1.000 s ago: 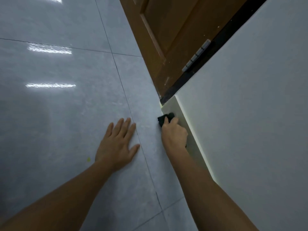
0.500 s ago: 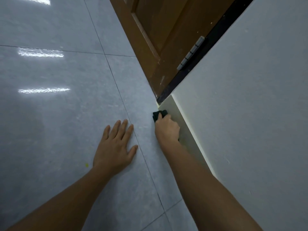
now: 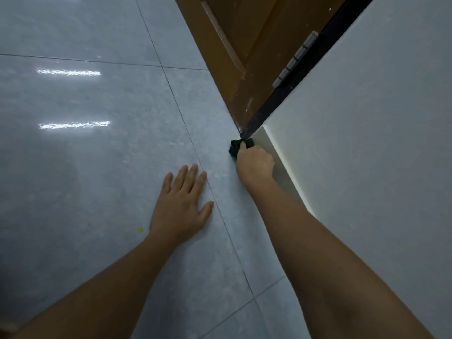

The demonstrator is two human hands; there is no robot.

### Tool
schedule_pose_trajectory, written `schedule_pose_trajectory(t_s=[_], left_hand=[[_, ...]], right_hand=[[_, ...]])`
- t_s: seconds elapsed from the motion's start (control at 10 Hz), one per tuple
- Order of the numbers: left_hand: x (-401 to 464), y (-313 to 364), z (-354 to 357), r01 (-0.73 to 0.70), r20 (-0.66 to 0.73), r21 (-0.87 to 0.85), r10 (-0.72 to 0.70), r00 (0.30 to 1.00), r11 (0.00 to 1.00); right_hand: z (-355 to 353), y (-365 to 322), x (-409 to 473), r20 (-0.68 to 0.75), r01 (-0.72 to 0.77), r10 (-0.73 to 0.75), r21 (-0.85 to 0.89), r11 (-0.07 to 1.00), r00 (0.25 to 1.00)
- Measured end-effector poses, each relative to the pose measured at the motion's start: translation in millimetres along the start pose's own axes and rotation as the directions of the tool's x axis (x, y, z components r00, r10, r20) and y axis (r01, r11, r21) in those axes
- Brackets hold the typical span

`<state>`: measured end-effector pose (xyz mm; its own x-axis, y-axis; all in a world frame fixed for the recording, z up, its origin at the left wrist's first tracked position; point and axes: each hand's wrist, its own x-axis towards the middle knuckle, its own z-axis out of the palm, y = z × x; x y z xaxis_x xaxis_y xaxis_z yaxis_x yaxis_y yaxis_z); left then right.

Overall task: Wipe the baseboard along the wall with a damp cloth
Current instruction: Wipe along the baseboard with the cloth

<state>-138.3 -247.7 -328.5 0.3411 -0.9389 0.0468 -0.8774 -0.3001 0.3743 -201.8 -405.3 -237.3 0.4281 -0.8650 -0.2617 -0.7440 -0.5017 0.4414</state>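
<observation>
Cloth: dark, bunched, pressed at the far end of the baseboard, where the board stops against the black door frame; I see only the part of the cloth that sticks out past the fingers, with its lower edge at the floor. Baseboard: pale strip running along the foot of the wall, from the frame toward the lower right, its near stretch hidden behind the right forearm. Right hand: fingers curled closed over the cloth, knuckles up, the hand between the floor and the board's face; I cannot tell how much of the cloth lies under the palm. Left hand: spread flat, palm down on the floor, fingers apart and pointing away from me, holding nothing; it lies near the right hand, to its left, with the thumb tip just over a grout line. Floor: glossy grey tiles with thin dark joints; two bright streaks of reflected light at the left; one small yellow speck just beside the left wrist. Door: brown wood, panelled, standing at an angle to the wall, its lower corner scuffed with pale marks; a grey hinge sits on the edge next to the frame. Wall: plain, pale, filling the right of the view.
</observation>
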Motion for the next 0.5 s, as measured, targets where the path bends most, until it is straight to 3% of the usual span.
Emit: schedule_pose_trajectory(t_s=[0.2, 0.4, 0.5], left_hand=[[-1.4, -4.3, 1.0, -0.005, -0.004, -0.003, 0.005, 1.000, 1.000], [-0.2, -3.1, -1.6, -0.003, -0.009, -0.014, 0.002, 1.000, 1.000], [0.3, -2.8, -1.5, -0.004, -0.018, -0.010, 0.004, 1.000, 1.000]], right_hand=[[27.3, -1.4, -31.0, 0.148, -0.148, 0.094, 0.412, 0.899, 0.985], [47.2, 21.1, -82.9, 0.173, -0.219, 0.155, 0.461, 0.860, 0.973], [38.3, 8.4, -56.5, 0.134, -0.208, 0.165, 0.447, 0.870, 0.977]])
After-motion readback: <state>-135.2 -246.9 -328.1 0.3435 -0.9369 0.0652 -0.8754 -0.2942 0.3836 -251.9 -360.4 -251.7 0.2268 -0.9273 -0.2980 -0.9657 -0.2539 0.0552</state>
